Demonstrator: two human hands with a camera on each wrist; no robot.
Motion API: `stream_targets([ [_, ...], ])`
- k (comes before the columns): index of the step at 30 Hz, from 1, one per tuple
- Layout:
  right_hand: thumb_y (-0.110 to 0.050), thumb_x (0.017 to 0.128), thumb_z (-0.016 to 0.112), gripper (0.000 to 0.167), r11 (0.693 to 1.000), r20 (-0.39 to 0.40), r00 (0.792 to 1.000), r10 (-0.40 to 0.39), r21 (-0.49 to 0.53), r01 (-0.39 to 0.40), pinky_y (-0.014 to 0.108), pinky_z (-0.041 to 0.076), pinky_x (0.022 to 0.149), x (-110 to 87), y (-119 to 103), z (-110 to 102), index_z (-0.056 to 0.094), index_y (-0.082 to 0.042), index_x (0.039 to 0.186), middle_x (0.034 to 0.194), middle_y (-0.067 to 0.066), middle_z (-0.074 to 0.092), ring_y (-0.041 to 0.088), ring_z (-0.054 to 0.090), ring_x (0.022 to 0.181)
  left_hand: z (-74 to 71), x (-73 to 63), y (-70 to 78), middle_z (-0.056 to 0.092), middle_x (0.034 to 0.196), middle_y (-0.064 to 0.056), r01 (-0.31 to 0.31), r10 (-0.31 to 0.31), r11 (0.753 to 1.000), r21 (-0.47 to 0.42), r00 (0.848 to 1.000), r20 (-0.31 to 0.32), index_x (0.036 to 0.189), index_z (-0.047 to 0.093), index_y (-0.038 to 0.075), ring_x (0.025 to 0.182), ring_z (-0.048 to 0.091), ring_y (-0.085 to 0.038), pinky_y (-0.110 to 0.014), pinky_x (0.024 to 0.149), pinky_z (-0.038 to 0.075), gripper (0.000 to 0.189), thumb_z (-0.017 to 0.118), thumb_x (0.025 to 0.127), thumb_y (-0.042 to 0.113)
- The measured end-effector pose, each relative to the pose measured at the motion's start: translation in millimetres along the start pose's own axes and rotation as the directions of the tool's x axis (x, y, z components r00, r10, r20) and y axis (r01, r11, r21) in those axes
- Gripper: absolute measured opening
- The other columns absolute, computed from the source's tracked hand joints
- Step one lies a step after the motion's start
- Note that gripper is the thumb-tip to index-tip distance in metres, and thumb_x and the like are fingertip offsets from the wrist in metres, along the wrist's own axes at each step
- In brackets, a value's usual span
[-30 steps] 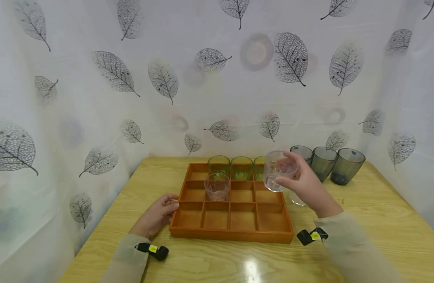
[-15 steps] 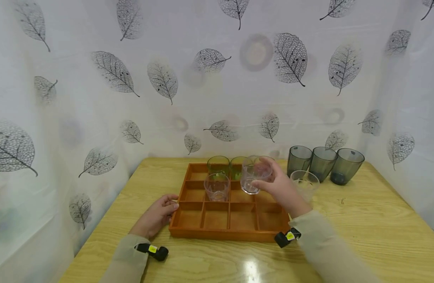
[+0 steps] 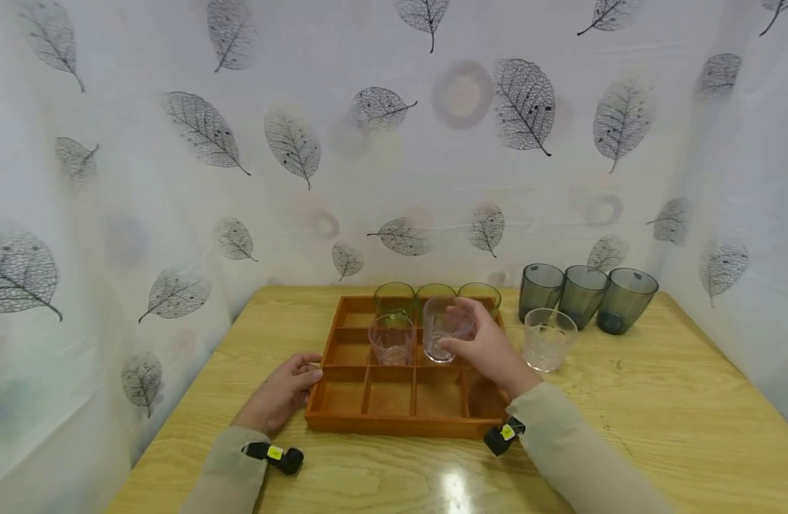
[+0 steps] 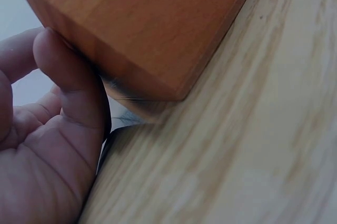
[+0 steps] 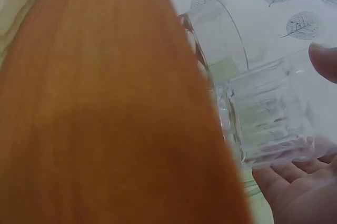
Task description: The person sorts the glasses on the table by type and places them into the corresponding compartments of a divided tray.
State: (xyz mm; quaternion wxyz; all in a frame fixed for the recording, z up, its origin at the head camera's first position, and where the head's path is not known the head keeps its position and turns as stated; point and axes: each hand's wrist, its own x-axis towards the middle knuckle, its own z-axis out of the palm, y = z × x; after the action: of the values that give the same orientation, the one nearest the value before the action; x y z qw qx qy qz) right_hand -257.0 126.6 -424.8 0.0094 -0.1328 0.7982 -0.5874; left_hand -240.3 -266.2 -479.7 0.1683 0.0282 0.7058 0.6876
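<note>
My right hand (image 3: pixel 487 350) holds a clear glass (image 3: pixel 436 334) upright, thumb on the near side and fingers at the far side, over a middle-row compartment of the wooden divided tray (image 3: pixel 407 425). In the right wrist view, the faceted base of this glass (image 5: pixel 268 118) is right at the tray's edge. Another clear glass (image 3: pixel 392 344) stands to its left in the same row. At the tray's left side, my left hand (image 3: pixel 278 392) touches the outer wall; the left wrist view has the thumb (image 4: pixel 60 58) against the wood.
Green glasses (image 3: pixel 395 296) stand in the tray's back row, one partly behind the right hand. To the right of the tray stand a clear glass (image 3: pixel 548 343) and three grey tumblers (image 3: pixel 583 296). A leaf-print curtain (image 3: pixel 394 164) encloses the wooden table (image 3: pixel 368 475).
My right hand has carried the clear glass leftward from the tray's right side and lowered it over the middle row. The left hand stays at the tray's wall.
</note>
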Motion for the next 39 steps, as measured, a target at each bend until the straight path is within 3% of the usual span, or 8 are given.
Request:
stream_targets([
  [8,-0.037,0.084,0.084,0.098,0.994,0.038,0.998,0.042,-0.104,-0.038,0.052,0.045,0.1,3.6,9.0,5.1,0.023,-0.019,0.159,0.147,0.01,0.048,0.031,0.052,0.127,-2.0,0.1,-0.1,0.055,0.108,-0.007,0.001,-0.001,1.0,0.005,1.0,-0.003,0.144,0.034,-0.002,0.083,0.052,-0.015,-0.027,0.068,0.045,0.051,0.059,0.105,0.02],
  [15,-0.043,0.08,0.087,0.1,0.971,0.042,0.998,0.054,-0.235,-0.043,0.055,0.04,0.105,4.2,13.5,7.6,0.029,-0.019,0.158,0.149,0.005,0.047,0.031,0.049,0.132,-2.7,3.1,-3.5,0.055,0.109,-0.008,0.002,-0.002,1.0,0.003,1.0,-0.004,0.143,0.036,0.0,0.083,0.053,-0.016,-0.027,0.068,0.046,0.05,0.06,0.104,0.02],
  [25,-0.035,0.084,0.085,0.098,0.95,0.05,0.997,0.05,-0.311,-0.032,0.059,0.037,0.107,3.6,15.4,9.0,0.027,-0.016,0.16,0.156,0.01,0.04,0.037,0.043,0.138,-2.2,2.4,-2.7,0.056,0.108,-0.007,0.002,-0.002,1.0,0.004,1.0,-0.003,0.142,0.036,0.0,0.08,0.053,-0.014,-0.025,0.066,0.046,0.048,0.059,0.105,0.018],
  [39,-0.034,0.086,0.083,0.093,0.975,0.069,0.994,0.084,-0.21,-0.068,0.056,0.036,0.11,3.1,19.8,0.7,0.029,-0.016,0.16,0.16,0.008,0.035,0.036,0.039,0.142,0.4,0.0,0.5,0.054,0.107,-0.008,0.008,-0.008,1.0,-0.001,1.0,-0.014,0.142,0.036,-0.001,0.081,0.052,-0.016,-0.026,0.067,0.046,0.048,0.059,0.104,0.018],
])
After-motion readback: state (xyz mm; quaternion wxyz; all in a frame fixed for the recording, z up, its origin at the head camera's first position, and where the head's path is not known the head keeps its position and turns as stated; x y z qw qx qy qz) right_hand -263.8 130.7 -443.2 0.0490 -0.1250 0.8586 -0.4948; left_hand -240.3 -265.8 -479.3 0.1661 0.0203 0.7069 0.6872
